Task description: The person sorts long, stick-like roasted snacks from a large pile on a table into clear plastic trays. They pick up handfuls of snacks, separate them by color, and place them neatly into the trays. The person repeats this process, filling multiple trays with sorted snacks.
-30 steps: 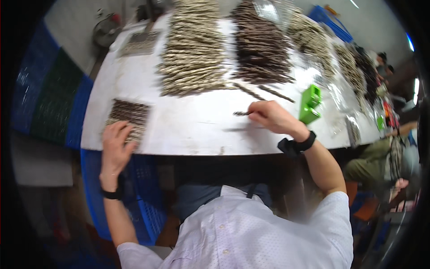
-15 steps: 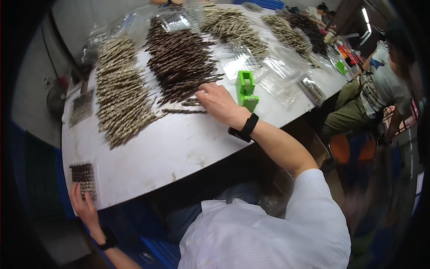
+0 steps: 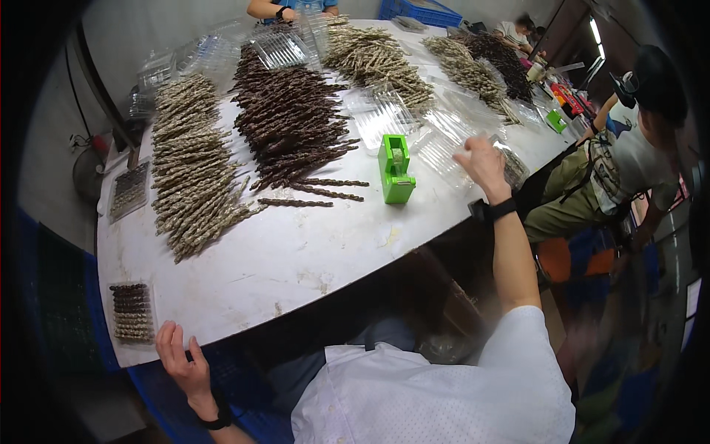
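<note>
My left hand [image 3: 183,362] rests at the table's front left edge, fingers apart and nothing in them. Just beside it lies a clear plastic tray [image 3: 133,314] filled with rows of short twisted sticks, dark at the far end and pale nearer me. My right hand [image 3: 484,167] hovers over the right side of the table with its fingers loosely bent and apart, and nothing shows in it. It is close to some clear plastic trays [image 3: 444,148] and another filled tray [image 3: 513,167]. Left of it stands a green tape dispenser [image 3: 397,172].
Piles of pale twisted sticks [image 3: 194,163] and dark brown twisted sticks [image 3: 292,118] cover the table [image 3: 244,296]. A few dark sticks [image 3: 296,202] lie loose in front. One person [image 3: 617,159] sits at the right; another person's arm [image 3: 266,10] shows at the far side.
My right hand has left the loose dark sticks and moved right, past the tape dispenser. My left hand has come off the filled tray to its right. The view has shifted slightly.
</note>
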A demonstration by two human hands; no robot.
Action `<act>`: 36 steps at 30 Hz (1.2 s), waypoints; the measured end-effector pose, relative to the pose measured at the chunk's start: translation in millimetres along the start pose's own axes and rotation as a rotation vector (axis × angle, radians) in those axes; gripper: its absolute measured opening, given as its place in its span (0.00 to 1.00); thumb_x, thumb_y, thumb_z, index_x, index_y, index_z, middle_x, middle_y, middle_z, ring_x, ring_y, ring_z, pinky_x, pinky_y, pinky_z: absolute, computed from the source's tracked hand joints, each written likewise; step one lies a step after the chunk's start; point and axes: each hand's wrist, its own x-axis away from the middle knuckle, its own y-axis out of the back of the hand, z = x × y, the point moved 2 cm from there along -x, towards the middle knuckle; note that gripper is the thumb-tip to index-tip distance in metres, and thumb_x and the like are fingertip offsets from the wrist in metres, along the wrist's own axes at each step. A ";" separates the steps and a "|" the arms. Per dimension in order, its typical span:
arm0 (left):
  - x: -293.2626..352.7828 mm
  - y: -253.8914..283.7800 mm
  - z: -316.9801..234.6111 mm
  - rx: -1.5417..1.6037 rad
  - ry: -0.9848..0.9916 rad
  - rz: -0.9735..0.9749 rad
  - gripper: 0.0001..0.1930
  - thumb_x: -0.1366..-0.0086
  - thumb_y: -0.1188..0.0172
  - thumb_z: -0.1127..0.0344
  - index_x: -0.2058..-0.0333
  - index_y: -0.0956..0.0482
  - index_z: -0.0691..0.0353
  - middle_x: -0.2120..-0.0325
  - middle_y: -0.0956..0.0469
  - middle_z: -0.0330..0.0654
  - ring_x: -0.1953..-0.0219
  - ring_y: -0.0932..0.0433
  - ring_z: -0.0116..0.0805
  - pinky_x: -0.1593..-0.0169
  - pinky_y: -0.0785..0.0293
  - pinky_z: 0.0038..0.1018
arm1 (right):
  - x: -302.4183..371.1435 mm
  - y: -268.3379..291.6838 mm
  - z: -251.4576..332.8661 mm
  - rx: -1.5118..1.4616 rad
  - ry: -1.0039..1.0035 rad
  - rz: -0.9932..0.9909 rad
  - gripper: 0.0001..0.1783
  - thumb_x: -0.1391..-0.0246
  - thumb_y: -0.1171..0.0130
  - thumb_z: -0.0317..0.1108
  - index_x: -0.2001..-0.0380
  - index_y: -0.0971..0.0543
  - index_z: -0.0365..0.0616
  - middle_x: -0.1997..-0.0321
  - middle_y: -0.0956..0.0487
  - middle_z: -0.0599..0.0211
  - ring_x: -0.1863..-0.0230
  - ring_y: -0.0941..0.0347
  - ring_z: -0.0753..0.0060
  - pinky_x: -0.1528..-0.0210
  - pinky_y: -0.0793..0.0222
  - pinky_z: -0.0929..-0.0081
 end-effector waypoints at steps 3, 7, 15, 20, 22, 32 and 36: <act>-8.9 -5.9 -14.0 0.018 -0.028 0.005 0.16 0.44 0.39 0.80 0.55 0.24 0.72 0.52 0.25 0.54 0.47 0.26 0.57 0.43 0.30 0.46 | 9.6 -25.9 -7.2 0.043 0.072 0.203 0.11 0.51 0.41 0.38 0.68 0.17 0.45 0.66 0.18 0.50 0.60 0.20 0.45 0.58 0.25 0.49; -23.6 -10.1 -33.7 0.072 -0.061 0.039 0.17 0.49 0.37 0.80 0.58 0.23 0.71 0.54 0.24 0.53 0.49 0.26 0.56 0.45 0.29 0.46 | 19.1 -17.5 -19.7 -0.070 0.093 0.148 0.10 0.48 0.44 0.36 0.69 0.17 0.43 0.67 0.18 0.47 0.62 0.21 0.43 0.60 0.25 0.54; -33.1 -15.6 -86.7 0.131 -0.236 -0.098 0.14 0.45 0.34 0.75 0.58 0.21 0.63 0.54 0.24 0.50 0.50 0.23 0.51 0.44 0.28 0.49 | 59.2 136.7 46.9 -0.877 0.235 0.106 0.07 0.41 0.46 0.27 0.72 0.27 0.36 0.78 0.34 0.70 0.72 0.39 0.77 0.68 0.40 0.77; -42.9 -15.1 -149.8 0.109 -0.489 -0.313 0.12 0.38 0.38 0.65 0.56 0.22 0.45 0.54 0.23 0.36 0.48 0.26 0.36 0.35 0.38 0.45 | 110.9 124.6 207.8 -0.540 1.157 0.029 0.08 0.63 0.39 0.21 0.79 0.27 0.44 0.77 0.30 0.67 0.69 0.31 0.62 0.69 0.34 0.66; -55.1 -16.9 -147.4 0.175 -0.336 -0.050 0.10 0.39 0.41 0.67 0.57 0.20 0.54 0.57 0.21 0.39 0.52 0.22 0.37 0.40 0.31 0.41 | 128.7 98.9 255.2 -0.474 1.374 0.077 0.06 0.62 0.39 0.28 0.78 0.27 0.47 0.77 0.31 0.69 0.68 0.32 0.64 0.67 0.31 0.69; -6.5 -30.6 -85.6 0.103 -0.117 0.101 0.08 0.45 0.42 0.69 0.66 0.22 0.65 0.68 0.23 0.43 0.58 0.22 0.40 0.52 0.25 0.33 | 54.4 36.1 422.7 -0.479 1.343 0.179 0.28 0.53 0.30 0.38 0.51 0.27 0.38 0.54 0.23 0.56 0.51 0.26 0.50 0.49 0.28 0.59; -5.5 -34.1 -82.5 0.148 -0.074 0.124 0.10 0.45 0.42 0.71 0.63 0.22 0.65 0.65 0.23 0.43 0.56 0.22 0.41 0.51 0.25 0.35 | 50.7 5.5 453.1 -0.365 1.328 -0.148 0.25 0.57 0.29 0.36 0.56 0.28 0.42 0.57 0.25 0.61 0.51 0.28 0.57 0.52 0.30 0.59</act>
